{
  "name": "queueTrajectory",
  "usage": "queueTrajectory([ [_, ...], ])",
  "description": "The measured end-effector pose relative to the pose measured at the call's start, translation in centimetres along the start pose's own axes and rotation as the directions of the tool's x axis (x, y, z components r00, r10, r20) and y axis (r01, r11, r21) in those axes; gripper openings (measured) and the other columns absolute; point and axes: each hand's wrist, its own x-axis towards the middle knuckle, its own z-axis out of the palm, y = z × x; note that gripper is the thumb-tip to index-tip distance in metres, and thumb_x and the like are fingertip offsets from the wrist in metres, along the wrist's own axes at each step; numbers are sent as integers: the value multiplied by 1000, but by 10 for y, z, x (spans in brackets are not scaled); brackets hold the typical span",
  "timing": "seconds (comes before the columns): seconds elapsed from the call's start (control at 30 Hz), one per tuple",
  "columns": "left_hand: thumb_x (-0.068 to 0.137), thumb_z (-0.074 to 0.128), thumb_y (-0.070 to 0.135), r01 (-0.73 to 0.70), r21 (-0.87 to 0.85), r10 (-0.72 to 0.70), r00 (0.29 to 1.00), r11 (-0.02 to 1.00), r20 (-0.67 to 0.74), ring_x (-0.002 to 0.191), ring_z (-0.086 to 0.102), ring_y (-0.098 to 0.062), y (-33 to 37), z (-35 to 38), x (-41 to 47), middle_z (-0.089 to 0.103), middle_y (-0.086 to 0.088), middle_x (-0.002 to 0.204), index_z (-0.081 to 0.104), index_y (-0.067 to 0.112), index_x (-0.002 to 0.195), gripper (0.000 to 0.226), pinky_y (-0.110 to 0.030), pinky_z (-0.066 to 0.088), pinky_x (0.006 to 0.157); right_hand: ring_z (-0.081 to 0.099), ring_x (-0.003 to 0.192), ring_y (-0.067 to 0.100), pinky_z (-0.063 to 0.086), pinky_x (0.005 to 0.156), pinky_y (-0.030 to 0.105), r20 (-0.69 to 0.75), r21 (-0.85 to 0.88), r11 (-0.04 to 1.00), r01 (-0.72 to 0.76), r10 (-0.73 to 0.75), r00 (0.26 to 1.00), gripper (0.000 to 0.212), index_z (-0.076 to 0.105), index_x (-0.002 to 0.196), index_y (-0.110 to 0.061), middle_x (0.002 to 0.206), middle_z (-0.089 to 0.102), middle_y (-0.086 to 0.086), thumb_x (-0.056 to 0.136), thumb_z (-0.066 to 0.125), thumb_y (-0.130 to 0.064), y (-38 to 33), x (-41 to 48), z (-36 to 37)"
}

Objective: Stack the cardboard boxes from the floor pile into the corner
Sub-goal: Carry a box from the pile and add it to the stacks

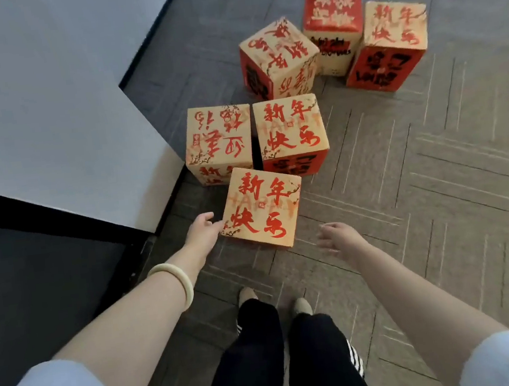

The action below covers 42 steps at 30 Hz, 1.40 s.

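The nearest box (263,207) is in the middle of the frame. The left hand (203,232) touches its lower left edge with relaxed fingers; the right hand (339,235), fingers spread, hovers just beside it.

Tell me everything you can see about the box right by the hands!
The nearest cardboard box looks cube-shaped, with a tan top bearing four big red brush characters, faint pale lettering and dark sprigs at two corners. It stands upright before two similar boxes. The left hand touches its left edge; the right hand is open and apart.
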Motion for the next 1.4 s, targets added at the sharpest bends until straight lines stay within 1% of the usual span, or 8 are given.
queueTrajectory([
  [0.13,91,57,32,-2,80,-1,999,997,44,125,45,-25,-12,17,80,41,-10,141,36,19,141,56,-34,40,97,61,80,15,51,80,37,-23,-35,999,-17,16,1000,35,52,123,-8,91,60,0,94,54,-27,-4,65,23],
  [0.23,90,58,31,0,150,-8,999,989,51,128,42,-25,-38,38,147,37,-10,143,32,20,143,60,-35,39,97,59,88,16,50,68,30,-44,-64,996,-58,55,997,46,46,130,-10,107,59,2,91,58,-31,3,127,43],
  [0.43,88,61,35,65,269,-64,998,961,-13,133,37,-29,-105,79,265,26,-9,150,22,23,147,72,-45,39,103,42,130,27,44,100,44,-148,-192,973,-125,97,984,76,26,145,-15,148,35,7,84,66,-37,42,255,81],
  [0.63,87,63,33,179,271,-176,984,946,-37,135,35,-30,-161,110,348,23,-10,151,11,21,149,83,-47,38,103,41,132,30,39,105,47,-183,-150,965,-215,187,965,95,16,148,-10,147,37,11,77,74,-38,92,338,110],
  [0.73,84,66,35,216,185,-227,973,959,40,124,49,-26,-173,117,368,50,-7,134,31,17,140,68,-39,45,89,51,121,25,46,98,40,-139,-126,975,-183,165,976,75,33,140,-11,134,51,4,80,72,-32,107,353,119],
  [0.83,85,65,33,204,131,-213,975,970,61,109,55,-18,-171,117,367,58,-2,118,43,17,129,51,-33,43,80,54,117,24,48,95,39,-171,-98,986,-137,119,978,60,42,134,-12,129,56,4,83,69,-27,106,351,119],
  [1.03,86,64,32,128,126,-135,990,984,44,98,55,-12,-130,100,320,61,-4,119,47,15,124,46,-30,45,78,57,112,22,50,92,40,-164,-39,996,-86,78,983,55,47,132,-16,125,59,1,83,70,-28,75,303,95],
  [1.4,85,63,40,-48,58,42,993,997,114,106,58,-17,10,67,165,61,-1,117,46,17,126,50,-36,46,90,57,113,20,48,96,46,-165,205,978,39,-5,986,55,45,132,-23,124,60,-2,83,69,-30,-9,130,8],
])
